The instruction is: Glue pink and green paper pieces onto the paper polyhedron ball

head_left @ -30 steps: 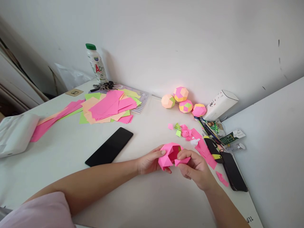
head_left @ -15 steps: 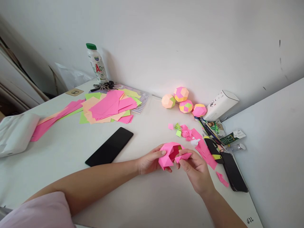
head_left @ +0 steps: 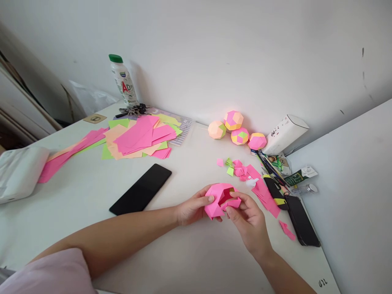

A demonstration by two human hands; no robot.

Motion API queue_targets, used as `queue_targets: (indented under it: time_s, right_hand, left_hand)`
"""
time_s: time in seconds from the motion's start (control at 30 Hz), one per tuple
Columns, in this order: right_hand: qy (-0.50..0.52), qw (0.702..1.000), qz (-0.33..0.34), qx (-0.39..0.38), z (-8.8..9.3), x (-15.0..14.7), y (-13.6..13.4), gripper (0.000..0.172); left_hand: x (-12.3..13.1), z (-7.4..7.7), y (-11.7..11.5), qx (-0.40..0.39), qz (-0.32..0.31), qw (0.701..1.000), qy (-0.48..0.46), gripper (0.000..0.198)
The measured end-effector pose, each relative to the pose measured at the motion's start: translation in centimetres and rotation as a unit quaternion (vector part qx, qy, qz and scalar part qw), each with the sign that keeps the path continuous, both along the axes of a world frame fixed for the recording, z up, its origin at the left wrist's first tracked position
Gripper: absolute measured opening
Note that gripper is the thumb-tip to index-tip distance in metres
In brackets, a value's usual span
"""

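One pink piece (head_left: pixel 234 203) moved nearer one pink shell (head_left: pixel 215 201); four balls (head_left: pixel 239 136) beyond.

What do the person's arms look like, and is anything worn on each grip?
The left arm has a pale pink sleeve ending near the elbow; below it, arm and left grip are bare. The right arm and right grip are bare where visible.
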State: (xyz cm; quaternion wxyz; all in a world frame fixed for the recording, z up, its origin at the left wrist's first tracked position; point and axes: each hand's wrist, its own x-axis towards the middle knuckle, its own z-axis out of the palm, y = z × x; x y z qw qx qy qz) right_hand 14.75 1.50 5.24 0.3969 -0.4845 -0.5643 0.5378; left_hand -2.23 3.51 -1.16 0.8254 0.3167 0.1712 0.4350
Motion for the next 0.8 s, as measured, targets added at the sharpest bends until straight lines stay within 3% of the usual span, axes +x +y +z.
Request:
queue_targets:
  time_s: [0.5, 0.8]
  right_hand:
    - [-0.031, 0.999, 0.0, -0.012, 0.31, 0.03, -0.02, 0.027]
    - [-0.085, 0.995, 0.042, -0.034, 0.51, 0.49, 0.45, 0.025]
  left_hand:
    - [0.02, -0.17, -0.08, 0.012, -0.008, 1.0, 0.018, 0.055]
    - [0.12, -0.31, -0.32, 0.008, 0.012, 0.998, 0.059, 0.05]
